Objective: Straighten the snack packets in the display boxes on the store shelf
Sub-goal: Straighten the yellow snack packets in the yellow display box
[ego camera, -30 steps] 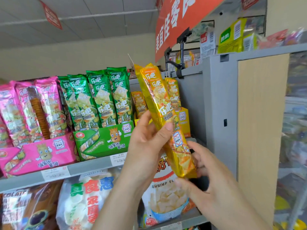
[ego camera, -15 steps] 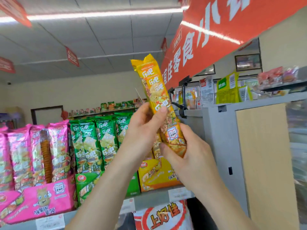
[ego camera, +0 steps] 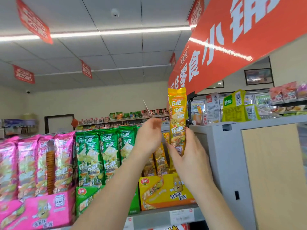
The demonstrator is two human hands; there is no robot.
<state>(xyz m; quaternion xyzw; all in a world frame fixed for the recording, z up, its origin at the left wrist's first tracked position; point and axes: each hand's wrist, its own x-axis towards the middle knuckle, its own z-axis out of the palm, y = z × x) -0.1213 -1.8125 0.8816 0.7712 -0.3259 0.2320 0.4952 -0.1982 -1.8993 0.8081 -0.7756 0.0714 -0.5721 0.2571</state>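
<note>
Item: yellow packet (ego camera: 177, 117), upright, raised above yellow display box (ego camera: 166, 191), right end of shelf (ego camera: 166, 214). Right hand (ego camera: 187, 156) grips lower half. Left hand (ego camera: 148, 136) beside it, blurred, relaxed, empty. Handling, likely: light, slippery foil, brittle contents. Hold long edges mid-body.

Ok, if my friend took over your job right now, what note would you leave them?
Right hand grips the tall yellow foil snack packet upright, above the yellow cardboard display box.
Left hand: blurred, off the packet, apparently holding nothing.
Done: green foil packets and pink foil packets stand in their boxes.
Left: lower the held packet into the yellow box beside the other yellow packets.
</note>
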